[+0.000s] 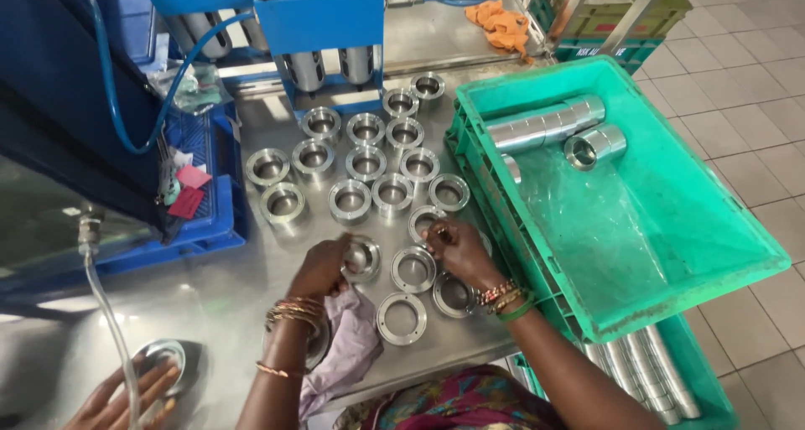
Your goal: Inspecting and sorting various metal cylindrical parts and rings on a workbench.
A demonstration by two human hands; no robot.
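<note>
Landmark: the green plastic crate (671, 254) overhanging the right end of the steel surface (226, 296); every place below is told from it.
Left hand: the left hand (323, 266), well left of the crate's near corner, has its fingers closed on the rim of a shiny flanged metal ring (362, 258), tilted up off the surface.
Right hand: the right hand (457, 254), just beside the crate's left wall, is pinched together on a small metal ring (425, 223) at its fingertips.
Flat rings: three wide flat metal rings (402, 318) lie between the two hands, near the crate's front corner.
Rows of parts: a block of short machined metal collars (369, 163) stands upright in rows left of the crate's far end.
Inside crate: stacked metal sleeves (545, 126) lie on their sides at its far wall.
Cloth: a pale lilac cloth (352, 346) lies by the left wrist.
Other person: another person's hand (126, 392) rests on a round metal dish far left of the crate.
Handling: the held ring looks stiff, dense for its size and slick; I judge the outer rim, thumb against fingers, the surest hold.
</note>
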